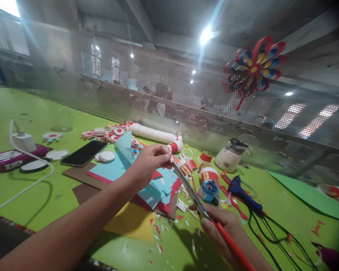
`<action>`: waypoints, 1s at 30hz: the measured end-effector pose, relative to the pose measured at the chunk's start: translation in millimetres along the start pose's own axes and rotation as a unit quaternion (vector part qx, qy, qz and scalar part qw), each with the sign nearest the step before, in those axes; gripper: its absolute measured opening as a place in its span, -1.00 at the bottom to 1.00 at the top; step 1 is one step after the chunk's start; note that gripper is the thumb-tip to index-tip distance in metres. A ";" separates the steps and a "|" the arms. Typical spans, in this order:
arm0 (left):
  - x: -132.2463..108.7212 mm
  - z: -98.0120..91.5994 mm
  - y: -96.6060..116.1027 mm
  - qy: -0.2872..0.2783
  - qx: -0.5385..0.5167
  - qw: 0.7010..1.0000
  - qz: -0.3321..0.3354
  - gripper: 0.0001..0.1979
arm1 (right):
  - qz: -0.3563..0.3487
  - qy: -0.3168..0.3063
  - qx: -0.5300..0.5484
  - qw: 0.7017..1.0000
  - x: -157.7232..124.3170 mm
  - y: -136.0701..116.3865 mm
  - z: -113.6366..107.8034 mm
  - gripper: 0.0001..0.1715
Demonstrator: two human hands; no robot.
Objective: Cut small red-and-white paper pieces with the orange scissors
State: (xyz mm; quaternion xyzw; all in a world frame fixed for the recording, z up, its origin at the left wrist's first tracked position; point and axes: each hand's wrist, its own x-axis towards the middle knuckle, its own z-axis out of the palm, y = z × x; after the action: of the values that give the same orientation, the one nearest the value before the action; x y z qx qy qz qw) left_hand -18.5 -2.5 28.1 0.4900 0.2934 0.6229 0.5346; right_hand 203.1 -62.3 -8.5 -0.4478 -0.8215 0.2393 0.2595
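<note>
My left hand (149, 163) is closed in a pinch over the middle of the table; whatever lies between its fingertips is too small to make out. A red-and-white paper cup piece (175, 146) shows right by those fingertips; I cannot tell whether they touch it. My right hand (224, 229) grips scissors (188, 184) with red handles, the blade tips reaching up to the left fingers. Under the left hand lie light blue paper sheets (154, 194) over red and brown ones. Cut paper cups (209, 175) and scraps lie beyond the scissors.
A blue glue gun (244, 194) with black cords lies at right, near a white pouch-like container (231, 155). At left are a phone (84, 153), a purple power strip (9, 160) and a white cable. Red-and-white paper pieces (113, 131) lie heaped behind, beside a white roll (155, 132).
</note>
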 end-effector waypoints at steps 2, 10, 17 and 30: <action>0.0 0.4 -1.0 0.004 -0.003 1.000 0.000 -0.88 | 0.007 0.009 0.011 1.000 -0.4 -1.2 1.1 -0.52; 0.6 0.3 -4.5 0.012 -0.012 1.000 0.002 -0.88 | 0.015 0.033 0.028 0.999 -1.0 -4.4 6.1 -0.47; 0.8 -0.2 -7.5 0.009 -0.012 1.000 -0.001 -0.87 | 0.026 0.029 0.034 0.999 -0.7 -8.3 3.6 -0.51; 1.4 -1.1 -4.7 0.052 -0.024 0.998 -0.014 -0.85 | -0.004 0.007 0.039 0.999 0.3 -3.9 6.4 -0.58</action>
State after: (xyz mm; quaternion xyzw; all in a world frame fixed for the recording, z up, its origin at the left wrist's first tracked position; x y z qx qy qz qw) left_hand -17.7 0.3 24.0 0.4402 0.3127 0.6467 0.5387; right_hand 196.5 -64.9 -10.8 -0.4358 -0.8113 0.2674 0.2834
